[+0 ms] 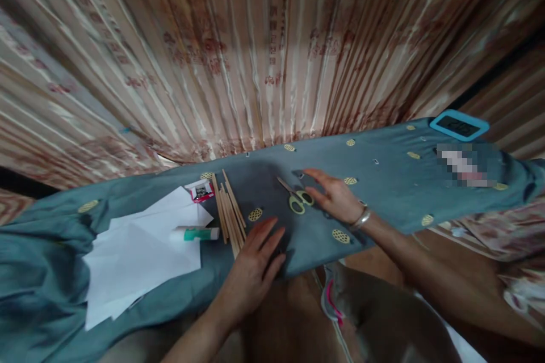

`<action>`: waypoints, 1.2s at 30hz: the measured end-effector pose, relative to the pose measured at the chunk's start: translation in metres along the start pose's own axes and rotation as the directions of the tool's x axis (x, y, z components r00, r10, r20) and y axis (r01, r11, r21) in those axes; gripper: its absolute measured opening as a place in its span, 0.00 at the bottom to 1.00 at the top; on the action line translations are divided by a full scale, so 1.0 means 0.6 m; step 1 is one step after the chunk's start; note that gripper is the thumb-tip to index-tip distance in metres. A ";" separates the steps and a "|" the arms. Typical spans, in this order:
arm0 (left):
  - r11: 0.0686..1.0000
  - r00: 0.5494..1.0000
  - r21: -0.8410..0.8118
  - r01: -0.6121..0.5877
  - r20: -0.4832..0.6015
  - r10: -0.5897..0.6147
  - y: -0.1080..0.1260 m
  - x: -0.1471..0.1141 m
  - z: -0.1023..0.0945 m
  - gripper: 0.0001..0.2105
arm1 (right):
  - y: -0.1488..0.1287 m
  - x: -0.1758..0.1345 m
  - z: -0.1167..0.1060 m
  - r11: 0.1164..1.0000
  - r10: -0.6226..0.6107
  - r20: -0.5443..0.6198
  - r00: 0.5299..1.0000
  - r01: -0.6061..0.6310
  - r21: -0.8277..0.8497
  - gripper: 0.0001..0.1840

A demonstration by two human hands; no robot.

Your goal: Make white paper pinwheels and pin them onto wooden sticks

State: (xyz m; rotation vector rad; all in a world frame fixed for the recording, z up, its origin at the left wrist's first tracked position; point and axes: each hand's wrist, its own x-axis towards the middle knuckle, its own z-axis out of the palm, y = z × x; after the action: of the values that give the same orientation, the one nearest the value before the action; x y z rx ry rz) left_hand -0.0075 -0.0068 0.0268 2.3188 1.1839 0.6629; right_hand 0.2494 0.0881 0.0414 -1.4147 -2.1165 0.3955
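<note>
My left hand [254,258] is over the front edge of the cloth-covered table, fingers apart, with nothing in it. Just left of its fingers lie several thin wooden sticks [229,210] in a loose bunch. Beyond it, a pair of scissors [297,201] with pale green handles points toward the back left. My right hand [334,195] hovers or rests right beside the scissor handles, its fingers spread and holding nothing. Whether it touches the handles I cannot tell. A glue stick [198,233] with a green label lies across white paper sheets [142,252] to the left.
A small red and white packet [200,190] sits between the paper and the sticks. At the far right stands a blue-framed digital clock [460,125], with a blurred-out item in front of it. Pleated curtains [272,57] hang behind the table's green patterned cloth [383,181].
</note>
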 end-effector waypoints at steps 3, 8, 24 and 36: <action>0.997 0.996 -0.068 0.031 -0.081 -0.036 -0.007 0.003 -0.012 0.19 | -0.086 0.030 0.073 0.990 -0.120 0.183 0.976 0.105 0.091 0.20; 0.995 0.970 -0.098 0.002 -0.243 -0.026 -0.035 -0.009 -0.028 0.20 | -0.153 0.041 0.156 0.986 0.007 0.139 0.990 -0.030 0.164 0.16; 0.919 0.795 0.109 0.379 -0.546 -0.264 -0.195 -0.157 -0.200 0.25 | -0.250 0.015 0.274 0.923 -0.386 -0.002 0.923 0.386 -0.012 0.21; 0.785 0.748 0.178 0.594 -0.480 -0.457 -0.236 -0.211 -0.219 0.31 | -0.242 0.019 0.250 0.940 -0.274 -0.008 0.962 0.266 -0.211 0.10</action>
State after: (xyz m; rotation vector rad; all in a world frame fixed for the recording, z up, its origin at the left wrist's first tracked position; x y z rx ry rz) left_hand -0.2380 -0.0140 0.0201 1.9424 2.1983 0.8057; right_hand 0.0481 0.0496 0.0011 -1.2032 -2.3346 0.0392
